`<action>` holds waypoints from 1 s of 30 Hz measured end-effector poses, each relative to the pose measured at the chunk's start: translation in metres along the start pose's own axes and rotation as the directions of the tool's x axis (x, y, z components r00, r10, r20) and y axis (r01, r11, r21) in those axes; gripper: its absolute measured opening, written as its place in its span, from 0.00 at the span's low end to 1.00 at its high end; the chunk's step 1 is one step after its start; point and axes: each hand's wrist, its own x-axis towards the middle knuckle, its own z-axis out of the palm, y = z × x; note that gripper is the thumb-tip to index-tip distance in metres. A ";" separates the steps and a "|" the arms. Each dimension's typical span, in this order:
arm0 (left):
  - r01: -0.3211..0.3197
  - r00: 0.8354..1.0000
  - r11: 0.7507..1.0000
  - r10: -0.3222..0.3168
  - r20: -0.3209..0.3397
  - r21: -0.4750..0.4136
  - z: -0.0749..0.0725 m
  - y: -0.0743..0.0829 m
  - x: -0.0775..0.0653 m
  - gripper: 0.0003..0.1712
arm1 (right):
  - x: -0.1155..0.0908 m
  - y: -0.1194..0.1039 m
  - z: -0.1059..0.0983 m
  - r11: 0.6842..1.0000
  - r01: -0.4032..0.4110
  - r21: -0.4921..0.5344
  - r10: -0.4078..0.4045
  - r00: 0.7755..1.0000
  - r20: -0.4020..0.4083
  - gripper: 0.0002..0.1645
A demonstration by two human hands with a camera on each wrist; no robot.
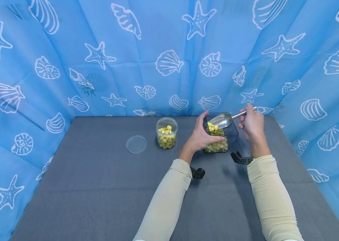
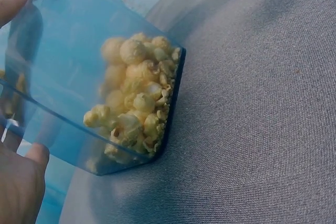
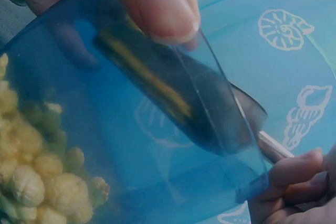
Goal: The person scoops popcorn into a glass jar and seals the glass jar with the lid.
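Note:
My left hand (image 1: 199,138) grips a clear square plastic box (image 1: 232,131) at its left side, thumb across the near wall. Popcorn (image 2: 137,95) fills the box's lower part, seen through the wall in the left wrist view. A metal scoop (image 1: 225,121) reaches into the top of the box, carrying some popcorn in its bowl. The scoop's handle is pinched in the fingers of my right hand (image 1: 253,125), raised at the box's right. In the right wrist view the scoop's bowl (image 3: 210,114) appears through the box wall, sloping toward the left hand.
A round clear jar (image 1: 166,122) partly filled with popcorn stands left of the box. Beside it, a round clear lid (image 1: 136,144) lies flat on the grey cloth-covered table (image 1: 112,187). A blue shell-patterned curtain (image 1: 145,43) borders the table's back and sides.

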 end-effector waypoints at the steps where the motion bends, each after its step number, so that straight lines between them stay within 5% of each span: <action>1: 0.003 1.000 1.000 -0.003 0.001 -0.003 0.000 0.000 0.000 0.68 | -0.001 -0.001 0.000 1.000 -0.001 0.010 0.001 1.000 0.002 0.26; 18: 0.003 1.000 1.000 -0.003 0.006 -0.014 -0.002 -0.002 0.000 0.68 | 0.001 0.003 -0.005 0.971 -0.016 0.240 0.037 0.996 -0.082 0.25; 30: -0.006 1.000 1.000 0.006 0.001 -0.014 -0.002 -0.003 0.001 0.69 | -0.002 0.002 -0.006 0.987 -0.043 0.155 0.047 0.999 -0.018 0.26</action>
